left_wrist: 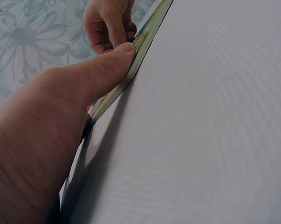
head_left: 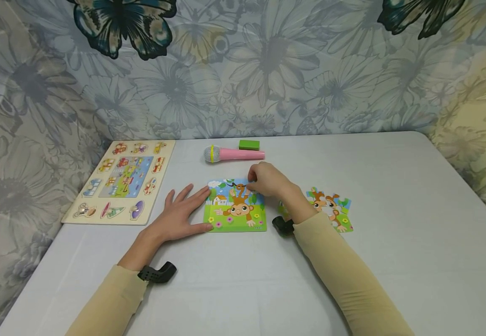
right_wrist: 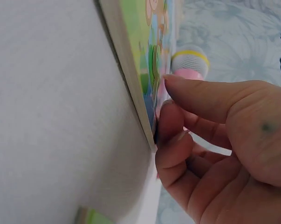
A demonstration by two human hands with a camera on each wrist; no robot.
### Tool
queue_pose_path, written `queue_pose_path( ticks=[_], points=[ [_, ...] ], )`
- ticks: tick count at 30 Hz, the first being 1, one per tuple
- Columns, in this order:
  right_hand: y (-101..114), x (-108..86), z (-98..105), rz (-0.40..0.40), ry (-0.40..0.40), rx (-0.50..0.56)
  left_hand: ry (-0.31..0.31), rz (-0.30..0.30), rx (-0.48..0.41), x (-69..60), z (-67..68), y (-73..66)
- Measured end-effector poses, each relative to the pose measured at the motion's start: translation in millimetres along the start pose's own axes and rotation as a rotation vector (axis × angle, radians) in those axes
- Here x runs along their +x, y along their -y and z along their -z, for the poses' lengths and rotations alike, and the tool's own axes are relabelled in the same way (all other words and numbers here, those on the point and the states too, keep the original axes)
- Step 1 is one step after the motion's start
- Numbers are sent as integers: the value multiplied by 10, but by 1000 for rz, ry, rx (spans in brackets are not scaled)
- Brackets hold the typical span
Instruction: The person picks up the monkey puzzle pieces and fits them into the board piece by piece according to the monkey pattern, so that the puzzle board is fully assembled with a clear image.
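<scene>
A square monkey jigsaw puzzle [head_left: 226, 223] lies on the table, with a green and blue printed picture. My left hand [head_left: 181, 217] steadies its left side, fingers spread and straight, the thumb resting on the near left corner. At the far right corner, my right hand [head_left: 271, 181] has its thumb and fingers curled together. A jigsaw piece [right_wrist: 155, 65] sits slightly raised from the board at those fingertips, and they pinch its edge; the fingers partly hide it. Loose joined monkey puzzle pieces [head_left: 343, 219] lie right of the board, partly covered by the right forearm.
Behind the puzzle lie a pink toy microphone [head_left: 240, 154] and a green block [head_left: 249, 144]. A large wooden peg puzzle board [head_left: 71, 215] rests at the table's left. The patterned wall [head_left: 268, 102] closes off the far side.
</scene>
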State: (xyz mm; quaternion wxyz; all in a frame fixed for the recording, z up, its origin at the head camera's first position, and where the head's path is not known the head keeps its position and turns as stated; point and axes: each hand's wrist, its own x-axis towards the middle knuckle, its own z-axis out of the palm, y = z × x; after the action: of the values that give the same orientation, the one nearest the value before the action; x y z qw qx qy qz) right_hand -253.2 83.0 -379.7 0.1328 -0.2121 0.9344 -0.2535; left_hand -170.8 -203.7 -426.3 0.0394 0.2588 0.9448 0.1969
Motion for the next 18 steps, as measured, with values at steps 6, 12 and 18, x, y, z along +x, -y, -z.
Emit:
queue_pose_path(
  ticks=[6, 12, 18],
  points=[
    [-2, -19, 1, -8, 6, 44, 6, 7, 1, 4, -4, 3],
    [-58, -46, 55, 11, 32, 101, -6, -6, -5, 0, -6, 0],
    [-140, -105, 173, 32, 63, 152, -5, -2, -7, -4, -6, 3]
  ],
)
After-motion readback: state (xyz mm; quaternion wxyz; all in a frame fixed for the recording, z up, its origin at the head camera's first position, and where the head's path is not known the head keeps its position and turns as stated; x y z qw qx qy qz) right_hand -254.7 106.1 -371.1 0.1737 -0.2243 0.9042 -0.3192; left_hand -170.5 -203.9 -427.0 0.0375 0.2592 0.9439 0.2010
